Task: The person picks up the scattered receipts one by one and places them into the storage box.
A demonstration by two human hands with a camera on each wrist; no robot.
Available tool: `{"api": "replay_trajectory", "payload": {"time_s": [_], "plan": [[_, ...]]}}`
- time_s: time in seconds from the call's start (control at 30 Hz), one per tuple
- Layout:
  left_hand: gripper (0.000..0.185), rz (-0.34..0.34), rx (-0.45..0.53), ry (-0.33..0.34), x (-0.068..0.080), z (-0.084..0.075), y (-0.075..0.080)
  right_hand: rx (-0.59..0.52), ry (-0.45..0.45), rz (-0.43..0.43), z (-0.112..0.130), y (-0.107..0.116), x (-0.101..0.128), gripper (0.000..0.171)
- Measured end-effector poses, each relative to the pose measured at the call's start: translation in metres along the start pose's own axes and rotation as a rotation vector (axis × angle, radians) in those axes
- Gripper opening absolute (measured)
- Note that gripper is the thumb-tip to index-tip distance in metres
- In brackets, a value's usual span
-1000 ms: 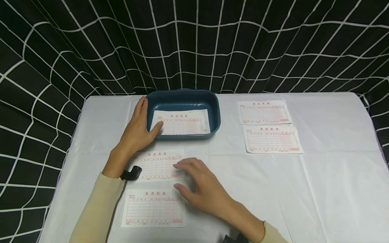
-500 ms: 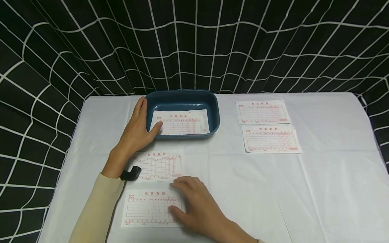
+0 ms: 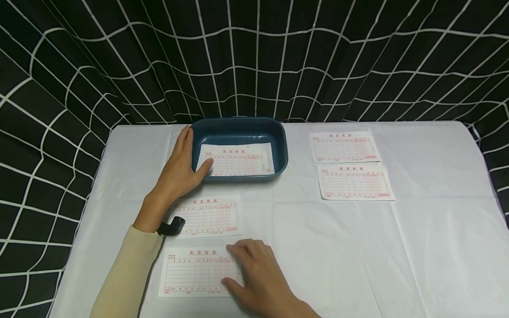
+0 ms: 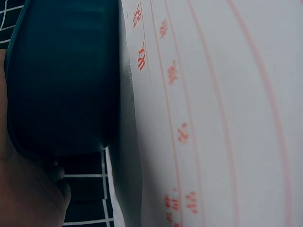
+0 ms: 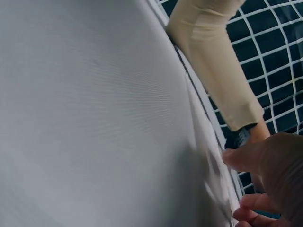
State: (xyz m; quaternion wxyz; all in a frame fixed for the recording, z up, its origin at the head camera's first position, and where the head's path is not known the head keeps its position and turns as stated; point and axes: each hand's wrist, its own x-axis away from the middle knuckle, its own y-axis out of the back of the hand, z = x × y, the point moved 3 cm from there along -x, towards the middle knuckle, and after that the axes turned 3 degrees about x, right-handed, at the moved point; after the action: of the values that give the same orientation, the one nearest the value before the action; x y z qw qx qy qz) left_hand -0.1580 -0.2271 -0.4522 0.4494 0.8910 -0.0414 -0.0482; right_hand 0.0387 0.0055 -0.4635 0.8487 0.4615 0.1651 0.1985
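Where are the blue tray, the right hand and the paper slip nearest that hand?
Blue tray [image 3: 238,132]: head view, inner back wall.
Right hand [image 3: 257,274]: head view, back of the hand.
Nearest paper slip [image 3: 195,274]: head view, printed face.

Tray on desk, upper centre, receipt inside. Lower left of centre: front receipt, back receipt behind. Right of tray: upper receipt, lower receipt.

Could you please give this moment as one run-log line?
left hand: holds tray by left end; right hand: at right end of nearest receipt, contact unclear; tray: inner receipt; right of tray: two receipts
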Motion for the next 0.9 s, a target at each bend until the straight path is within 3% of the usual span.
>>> {"api": "replay_trajectory", "payload": {"time_s": [0.3,0.9], "plan": [[0.098,0.001,0.005,-0.014,-0.002,-0.001,-0.002,0.095,-0.003,0.014,0.002,-0.007,0.007,0.065],[0.097,0.001,0.004,-0.004,0.000,0.000,0.000,0.062,-0.004,0.035,0.010,-0.004,0.006,0.064]]}}
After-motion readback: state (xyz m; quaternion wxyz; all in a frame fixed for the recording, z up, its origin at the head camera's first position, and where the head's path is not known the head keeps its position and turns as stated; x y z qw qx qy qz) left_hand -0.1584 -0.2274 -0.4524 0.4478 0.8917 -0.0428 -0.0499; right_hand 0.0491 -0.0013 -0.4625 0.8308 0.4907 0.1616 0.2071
